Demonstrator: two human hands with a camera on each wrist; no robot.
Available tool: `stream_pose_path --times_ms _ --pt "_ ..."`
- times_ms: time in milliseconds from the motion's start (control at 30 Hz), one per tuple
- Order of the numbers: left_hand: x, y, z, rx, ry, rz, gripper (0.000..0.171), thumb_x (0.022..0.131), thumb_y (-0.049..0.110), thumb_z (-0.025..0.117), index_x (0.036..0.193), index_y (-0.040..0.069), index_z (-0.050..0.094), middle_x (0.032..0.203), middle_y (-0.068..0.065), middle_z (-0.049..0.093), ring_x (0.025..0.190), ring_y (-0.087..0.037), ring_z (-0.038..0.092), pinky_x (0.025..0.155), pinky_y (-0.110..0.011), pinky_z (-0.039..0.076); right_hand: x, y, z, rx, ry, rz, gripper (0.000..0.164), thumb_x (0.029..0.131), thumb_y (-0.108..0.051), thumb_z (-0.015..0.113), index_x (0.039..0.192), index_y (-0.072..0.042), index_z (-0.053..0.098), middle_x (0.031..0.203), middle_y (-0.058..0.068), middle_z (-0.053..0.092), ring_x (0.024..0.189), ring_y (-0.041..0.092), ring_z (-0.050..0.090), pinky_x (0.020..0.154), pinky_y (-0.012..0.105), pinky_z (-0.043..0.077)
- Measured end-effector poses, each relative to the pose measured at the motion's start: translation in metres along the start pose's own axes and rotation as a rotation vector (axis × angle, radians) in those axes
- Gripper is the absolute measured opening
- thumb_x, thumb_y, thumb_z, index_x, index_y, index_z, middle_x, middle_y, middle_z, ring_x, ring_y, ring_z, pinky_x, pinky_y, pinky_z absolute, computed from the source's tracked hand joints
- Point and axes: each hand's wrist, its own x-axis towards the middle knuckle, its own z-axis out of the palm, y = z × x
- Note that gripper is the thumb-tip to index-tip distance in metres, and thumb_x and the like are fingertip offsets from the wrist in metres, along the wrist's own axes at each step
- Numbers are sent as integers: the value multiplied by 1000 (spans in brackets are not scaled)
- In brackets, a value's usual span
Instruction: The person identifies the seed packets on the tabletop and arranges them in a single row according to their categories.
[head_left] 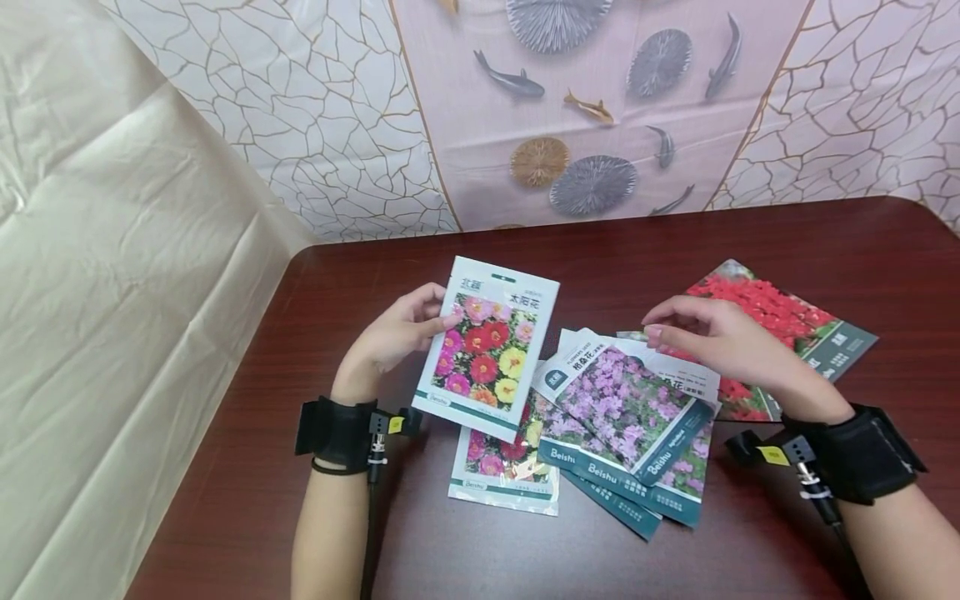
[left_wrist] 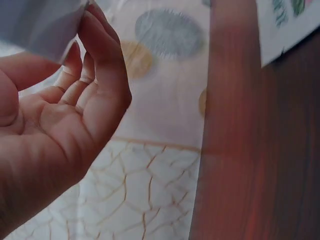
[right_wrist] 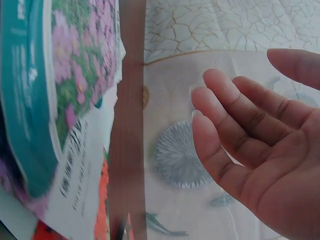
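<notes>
"Pinching what, exactly, that left hand (head_left: pixel 397 333)?"

"A white seed packet (head_left: pixel 487 354), caught by its left edge between thumb and fingers. It's lifted off the tabletop (head_left: pixel 247 467) and tilted, with its picture of red, pink and yellow blooms facing up at the head camera."

"And underneath it?"

"A second mixed-flower packet (head_left: pixel 502 483) with much the same picture. It lies on the tabletop, its upper part hidden by the raised one, and its right side meets the purple-flower packets (head_left: pixel 615 408)."

"How are those arranged?"

"Fanned out in an overlapping pile. Teal bands run along their lower ends, some reading Beishu. I can't count them properly, since they cover one another."

"What about the right hand (head_left: pixel 705 333)?"

"Holding nothing. It hovers by the upper right part of the pile, its fingers gently bent and the thumb set apart from them; the right wrist view shows that plainly."

"Something red sits behind it."

"A red-flower packet (head_left: pixel 765 304), lying at the right of the tabletop, partly screened by that hand. More red shows just below the hand; whether it's the same packet, I can't tell."

"And the dark things on the arms?"

"Black wristbands (head_left: pixel 341 433), one on each, carrying little cameras. Beyond the tabletop hangs a patterned cloth (head_left: pixel 600 108) with printed fish."
</notes>
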Motion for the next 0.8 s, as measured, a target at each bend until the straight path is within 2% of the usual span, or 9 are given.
stream_pose_path --times_ms 133,233,400,600,800 --pt "-6 -1 -14 18 113 -16 26 92 8 53 116 2 44 104 -18 59 82 -23 64 72 -38 53 -2 3 -10 27 30 77 21 91 -21 58 105 -7 63 90 7 65 70 18 56 56 25 44" --pt "-10 -2 -23 28 176 -27 27 92 10 53 117 2 44 104 -17 58 81 -22 64 72 -36 53 -5 7 -18 37 60 121 21 91 -21 57 107 -8 62 89 5 64 70 14 57 56 23 44" --pt "-16 -4 -36 23 253 -49 30 92 12 55 118 3 45 102 -15 58 79 -19 62 71 -32 53 -9 15 -30 40 87 144 24 92 -22 56 111 -8 61 90 6 64 79 9 60 64 19 47" --pt "-22 -9 -49 20 355 -82 30 91 16 56 118 5 47 99 -11 58 80 -17 63 71 -30 53 -13 22 -44 25 124 210 29 93 -28 54 114 -9 58 91 6 67 78 5 60 65 15 47" --pt "-26 -15 -58 52 423 -143 33 91 20 56 120 7 47 103 -12 57 80 -16 62 70 -30 52 -18 31 -55 -29 162 273 35 92 -34 53 115 -8 57 89 3 67 78 0 56 58 19 44"
